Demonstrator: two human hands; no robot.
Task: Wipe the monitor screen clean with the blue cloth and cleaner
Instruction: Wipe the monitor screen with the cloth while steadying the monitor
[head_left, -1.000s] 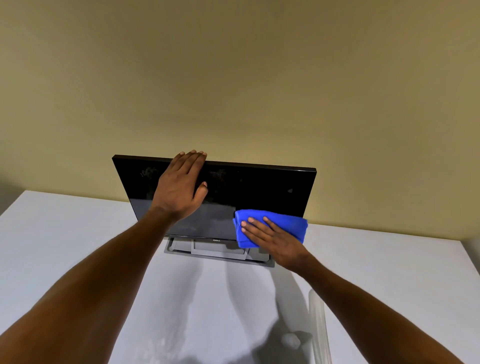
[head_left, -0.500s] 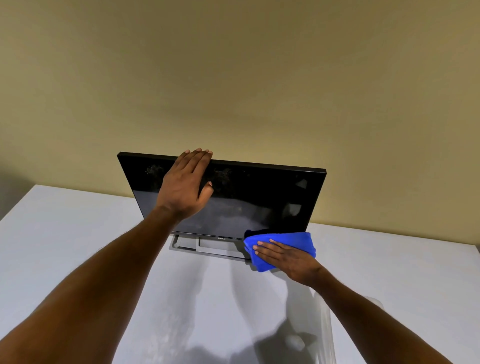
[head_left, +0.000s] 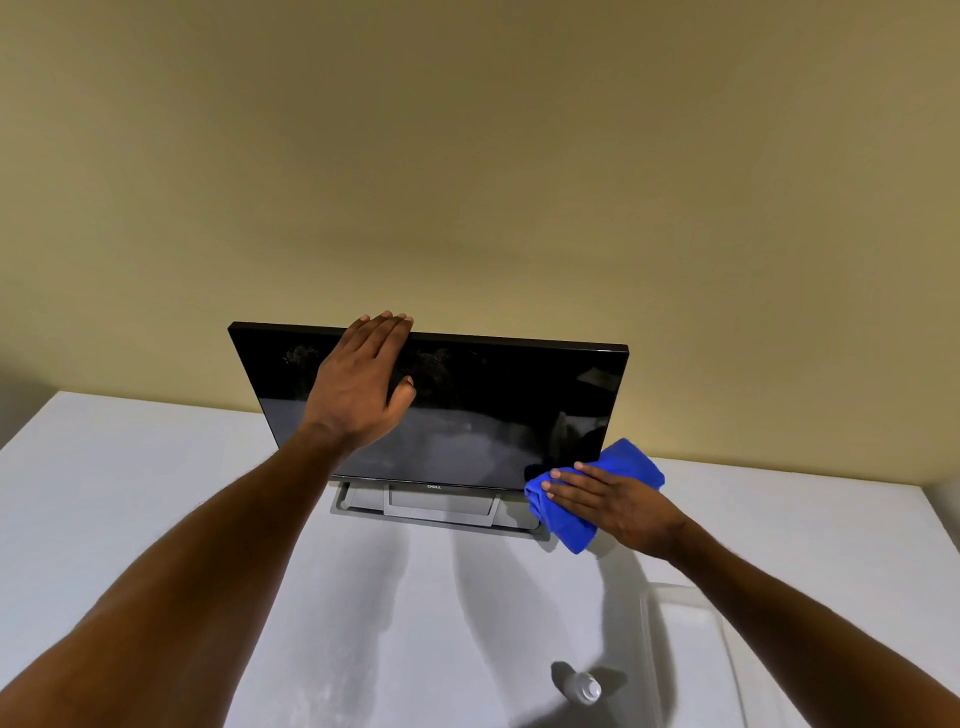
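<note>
The Dell monitor (head_left: 467, 415) is touched at its top edge by the left hand (head_left: 363, 384), fingers pressed together. The blue cloth (head_left: 631, 462) is pressed against the screen's lower right corner by the right hand (head_left: 613, 504), fingers straight and close together.

the monitor (head_left: 493, 395) stands on its stand (head_left: 436, 506) at the back of the table (head_left: 130, 493), before the wall (head_left: 467, 156), with the left hand (head_left: 358, 384) flat on its upper part left of centre, the right hand (head_left: 618, 506) on the cloth (head_left: 628, 460) at its lower right corner, and a small bottle (head_left: 584, 688) on the table nearer the person.
</note>
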